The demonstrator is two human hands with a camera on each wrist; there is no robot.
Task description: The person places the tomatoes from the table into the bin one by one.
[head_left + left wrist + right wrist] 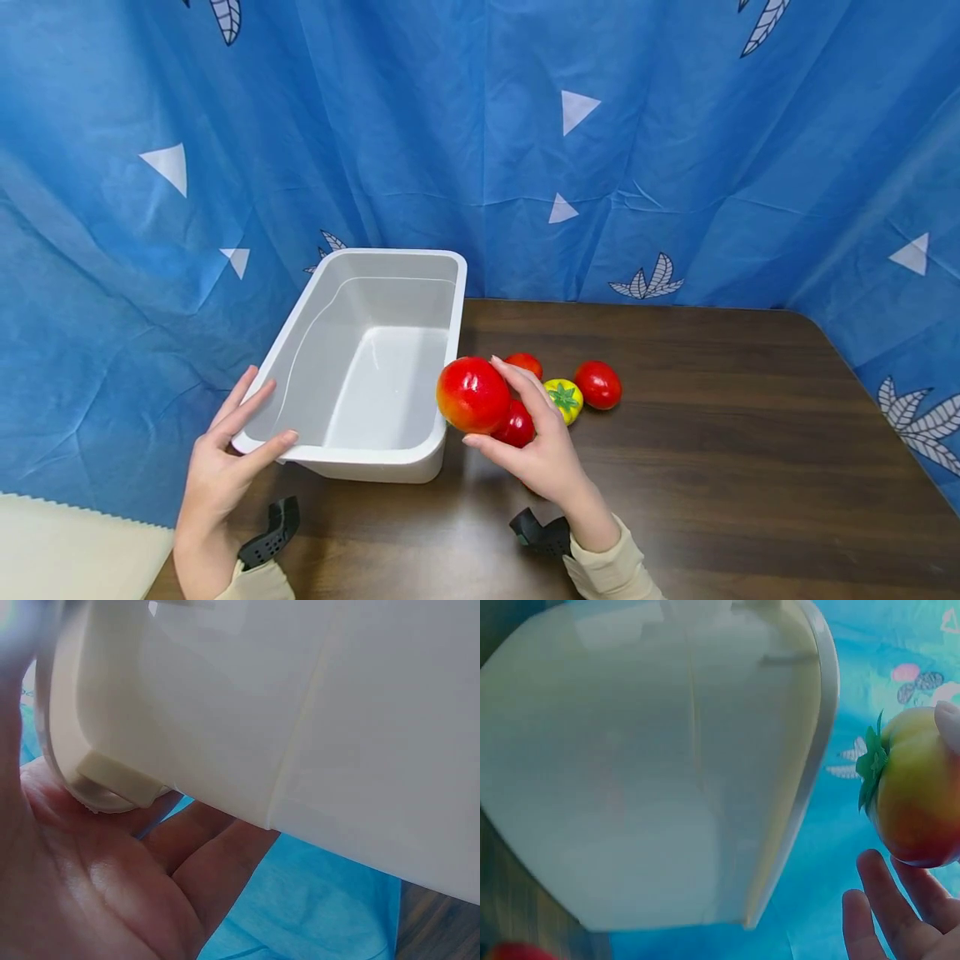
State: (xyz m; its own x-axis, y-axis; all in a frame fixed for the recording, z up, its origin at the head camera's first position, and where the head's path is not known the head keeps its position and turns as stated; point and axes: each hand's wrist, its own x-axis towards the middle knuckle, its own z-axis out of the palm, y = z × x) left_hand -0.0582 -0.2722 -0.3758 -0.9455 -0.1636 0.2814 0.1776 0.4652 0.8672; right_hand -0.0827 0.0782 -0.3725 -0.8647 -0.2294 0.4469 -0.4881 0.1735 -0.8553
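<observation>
My left hand (216,477) grips the front left corner of a white plastic bin (360,455), its thumb over the front rim and fingers along the left side. The left wrist view shows the palm under the rim corner. Between the thumb and fingers of my right hand (549,457) is a red and yellow tomato (471,395), held up beside the bin's right rim. Its green leafy top (873,766) shows in the right wrist view. Behind that hand lie more red tomatoes (597,385) and a yellow tomato (564,400), some partly hidden.
A dark wooden table (735,433) carries the bin and tomatoes. Blue patterned cloth (510,150) hangs along the back and both sides. Pale fabric (67,542) shows at the lower left. Bare bin floor (390,383) is visible inside the walls.
</observation>
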